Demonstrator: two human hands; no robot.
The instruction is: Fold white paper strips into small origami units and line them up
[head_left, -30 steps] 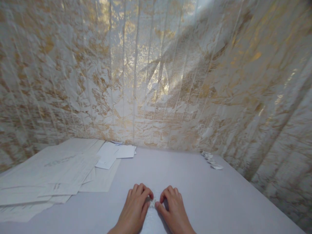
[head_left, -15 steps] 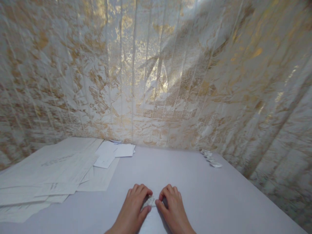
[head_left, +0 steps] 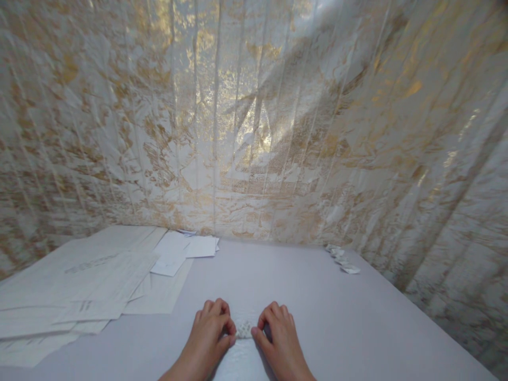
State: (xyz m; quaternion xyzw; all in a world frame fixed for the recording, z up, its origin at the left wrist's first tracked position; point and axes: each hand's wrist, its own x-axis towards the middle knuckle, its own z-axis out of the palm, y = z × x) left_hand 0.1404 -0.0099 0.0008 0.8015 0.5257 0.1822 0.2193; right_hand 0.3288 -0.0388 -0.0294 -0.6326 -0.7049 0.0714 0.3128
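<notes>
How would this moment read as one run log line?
patterned strip: between hands; left hand: at its left end; right hand: at its right end; papers: on table, left; white scraps: far right corner

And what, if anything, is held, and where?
A small speckled white piece sits between your left hand, at its left end, and right hand, at its right end; whether either grip is closed, I can't tell.

Room in a home, by my remote reading; home office possible, can't tell. Main sign: a household-style curtain, white with a gold-brown pattern, falling in pleats, a bright glow in its upper middle. Pale desk set close against it. Large printed sheets overlap on the left, smaller white papers beside them.
</notes>
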